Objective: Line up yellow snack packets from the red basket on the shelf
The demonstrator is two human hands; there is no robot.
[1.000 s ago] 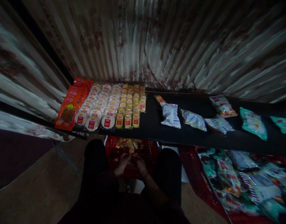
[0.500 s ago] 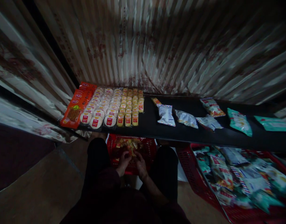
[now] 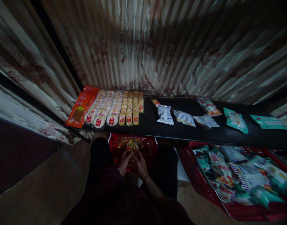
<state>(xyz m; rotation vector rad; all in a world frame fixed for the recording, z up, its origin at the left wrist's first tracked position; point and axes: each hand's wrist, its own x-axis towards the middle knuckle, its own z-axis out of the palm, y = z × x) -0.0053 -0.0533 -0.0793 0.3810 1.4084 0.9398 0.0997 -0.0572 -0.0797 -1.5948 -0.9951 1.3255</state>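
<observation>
My left hand (image 3: pixel 125 161) and my right hand (image 3: pixel 140 162) meet over a small red basket (image 3: pixel 152 147) between my knees. Their fingers are closed together on a small yellow-wrapped snack (image 3: pixel 131 150); its exact shape is hard to make out in the dim light. Below and beyond the fingers, more yellow-wrapped snacks (image 3: pixel 122 143) lie loose in that basket. Just above, on the black shelf (image 3: pixel 155 128), stand rows of small yellow snack packs (image 3: pixel 128 118) with red labels. Left of these come rows of round white packaged crackers (image 3: pixel 99 121), then flat orange packets (image 3: pixel 78 114).
Spread along the shelf's right part are a silver-white bag (image 3: pixel 165 115), other bags and green packets (image 3: pixel 236 120). A large red basket (image 3: pixel 192 168) heaped with snack bags (image 3: pixel 220 170) stands at right. A striped curtain (image 3: pixel 138 50) hangs behind the shelf.
The view has shifted slightly. Both hands remain together over the small basket, with the fingers a little higher and closer together around the yellow-wrapped snack.
</observation>
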